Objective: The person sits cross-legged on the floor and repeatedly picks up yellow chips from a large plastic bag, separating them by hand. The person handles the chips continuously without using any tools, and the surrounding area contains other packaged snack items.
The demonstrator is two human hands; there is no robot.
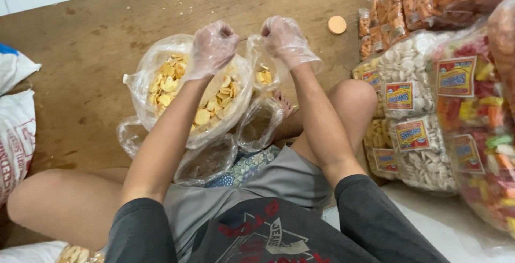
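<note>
A small clear bag (pixel 264 70) is held up between two gloved hands above a brown wooden board (pixel 91 43) on the floor. The left hand (pixel 213 46) is closed in a fist over the near edge of the bag's mouth, and the right hand (pixel 284 38) is closed on the far edge, so the mouth is kept pulled between them. A few pale yellow crackers can be seen in the bottom of the small bag; it appears only partly filled, and more filling and closing seem to be left.

Just beneath the left hand, near the middle of the board, a large clear sack (pixel 185 94) lies open, and a good heap of the same round yellow crackers is still seen in it. From this it is judged that the packing is well short of finished. Several empty clear bags (pixel 206 161) are bunched at the near edge of the board, against the person's lap, and these have not yet been used.

Along the right side, past the board's edge, a stack of finished packets (pixel 424 129) is piled: white, orange and mixed-colour snacks, each with a yellow and red label. A small round orange lid (pixel 337 25) lies near the far right corner of the board. White sacks (pixel 16 134) are propped at the left edge.
</note>
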